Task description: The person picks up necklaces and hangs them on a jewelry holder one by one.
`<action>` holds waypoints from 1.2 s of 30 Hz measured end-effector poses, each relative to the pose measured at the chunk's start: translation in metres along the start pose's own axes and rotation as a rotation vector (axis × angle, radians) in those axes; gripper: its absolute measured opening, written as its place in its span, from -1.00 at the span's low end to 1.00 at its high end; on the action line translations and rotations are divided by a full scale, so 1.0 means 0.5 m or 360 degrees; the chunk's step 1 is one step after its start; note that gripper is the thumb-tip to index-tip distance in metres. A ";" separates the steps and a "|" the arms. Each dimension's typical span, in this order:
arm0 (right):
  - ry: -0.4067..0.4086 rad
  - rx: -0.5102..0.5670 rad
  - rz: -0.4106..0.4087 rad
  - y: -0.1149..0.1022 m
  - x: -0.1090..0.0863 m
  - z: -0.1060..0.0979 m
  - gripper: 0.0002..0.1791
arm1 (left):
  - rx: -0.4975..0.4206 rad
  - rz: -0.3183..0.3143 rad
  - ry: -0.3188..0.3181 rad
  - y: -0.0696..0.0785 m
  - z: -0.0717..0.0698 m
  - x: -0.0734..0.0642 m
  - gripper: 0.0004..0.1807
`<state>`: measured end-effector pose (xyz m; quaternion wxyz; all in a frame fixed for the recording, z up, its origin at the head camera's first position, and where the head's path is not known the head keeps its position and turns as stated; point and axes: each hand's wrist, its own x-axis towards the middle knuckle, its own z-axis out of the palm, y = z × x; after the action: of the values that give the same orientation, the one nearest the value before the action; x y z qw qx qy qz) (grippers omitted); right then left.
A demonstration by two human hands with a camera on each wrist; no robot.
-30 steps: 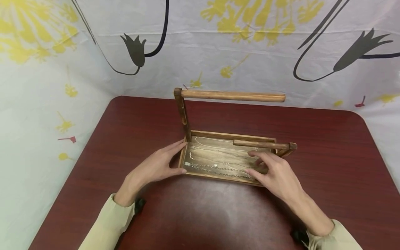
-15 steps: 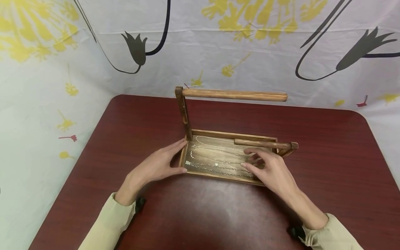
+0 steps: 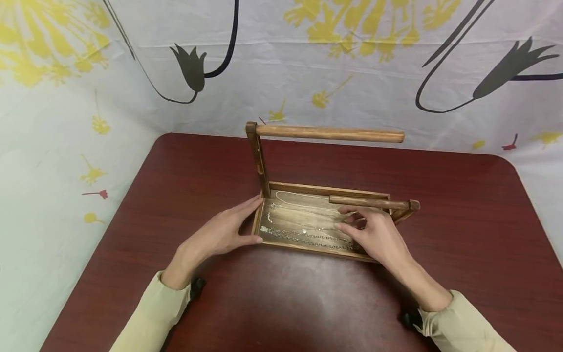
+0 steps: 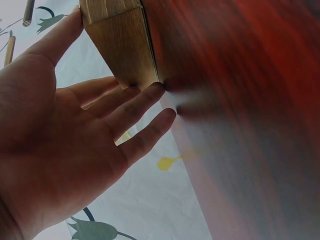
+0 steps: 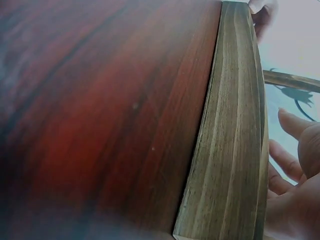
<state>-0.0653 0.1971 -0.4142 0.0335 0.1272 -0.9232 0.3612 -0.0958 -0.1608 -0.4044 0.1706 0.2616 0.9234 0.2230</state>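
In the head view a shallow wooden tray lies on the table, with several fine necklaces and chains spread along its floor. One chain carries a flower-like pendant at the left end; a small round white charm lies nearer the middle. My left hand rests against the tray's left end, thumb at the front corner and straight fingers at the back part. In the left wrist view its fingertips touch the tray's wooden side. My right hand hovers over the tray's right half, fingers loosely bent and thumb apart from them.
A wooden post rises at the tray's back left and bears a long horizontal bar. A lower bar reaches in from the right, close behind my right hand. The dark red table meets a patterned cloth behind.
My right hand has moved leftward over the tray, away from its right end, its thumb and fingers coming somewhat closer together. The left hand has stayed at the tray's left end.
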 end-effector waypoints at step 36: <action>-0.0118 -0.0053 0.0241 0.009 0.033 0.027 -0.75 | 0.0041 -0.0025 0.0027 0.003 0.003 -0.004 0.02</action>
<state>-0.0819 0.1877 -0.4243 -0.0261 0.0697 -0.9366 0.3424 -0.0927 -0.1603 -0.4045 0.1611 0.2545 0.9297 0.2119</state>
